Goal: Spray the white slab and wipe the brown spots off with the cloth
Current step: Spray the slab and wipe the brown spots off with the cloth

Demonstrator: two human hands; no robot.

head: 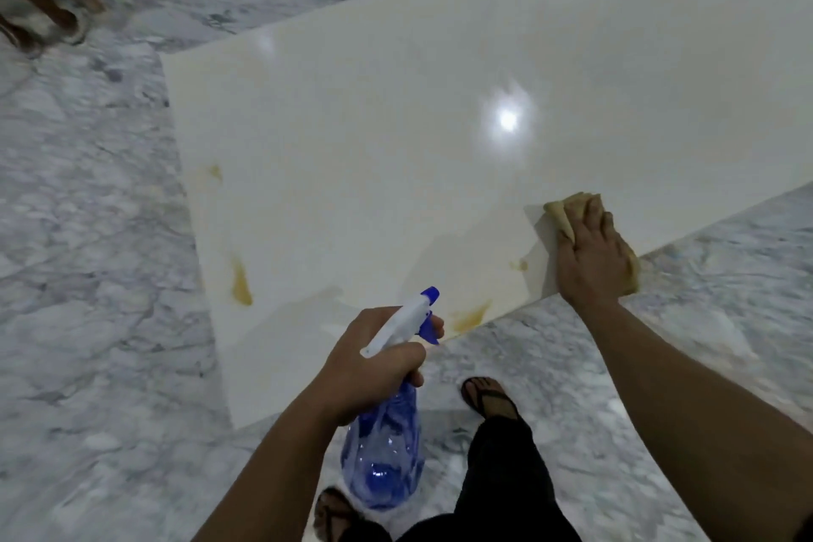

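Farthest out from my left fingers, two brown spots (241,283) sit near the slab's left end, the larger one lower. My left hand (369,361) is wrapped round the neck of the blue spray bottle (385,449), fingers curled tight with one on the trigger and the nozzle aimed at the white slab (396,136), I judge so I can wet the stain ahead of it. Just beyond those fingertips lies another brown smear (470,317) at the slab's near edge. A small speck (519,264) lies just left of my right hand (591,255), which presses the tan cloth (572,207) flat on the slab, fingers straight and together, the cloth bunched past the fingertips, placed to sweep leftward over that speck. The slab is glossy, mirroring a ceiling light, and it is ringed by grey marbled floor (88,233).
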